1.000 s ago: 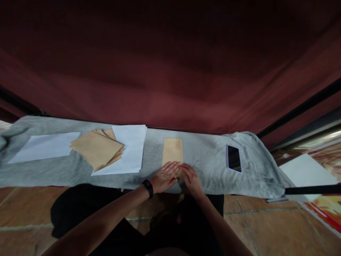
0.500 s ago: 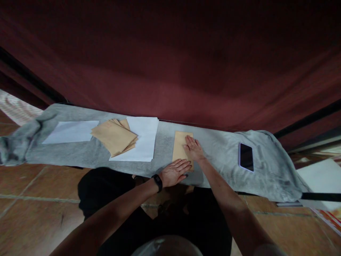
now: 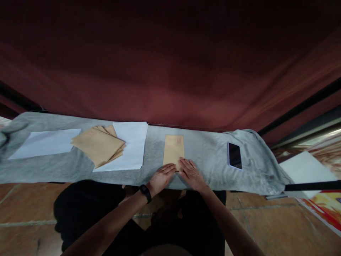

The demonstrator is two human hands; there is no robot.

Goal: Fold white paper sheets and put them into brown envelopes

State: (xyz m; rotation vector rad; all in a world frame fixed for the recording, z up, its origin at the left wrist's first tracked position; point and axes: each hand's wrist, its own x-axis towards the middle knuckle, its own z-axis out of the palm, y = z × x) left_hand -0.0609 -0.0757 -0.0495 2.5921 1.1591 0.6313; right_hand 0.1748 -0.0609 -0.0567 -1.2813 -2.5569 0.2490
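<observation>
A brown paper envelope [image 3: 173,149] lies lengthwise in front of me on a grey cloth [image 3: 207,153], with a small reddish print near its far right corner. My left hand [image 3: 162,176], a black band on its wrist, rests its outstretched fingers on the envelope's near left corner. On the near right corner lie the fingers of my right hand [image 3: 191,174], flat and extended. Both hands touch the envelope without grasping it, and their fingertips almost meet at its near edge.
To the left, several brown envelopes [image 3: 99,144] are fanned over a stack of white paper [image 3: 134,149]. Farther left lies another white sheet [image 3: 48,142]. A phone [image 3: 234,155] sits on the cloth at right. A dark red curtain [image 3: 170,89] hangs behind the cloth-covered surface.
My right hand has slid from the envelope's far part down to its near right corner, uncovering the reddish print. My left hand stays at the near end. The view has shifted slightly right.
</observation>
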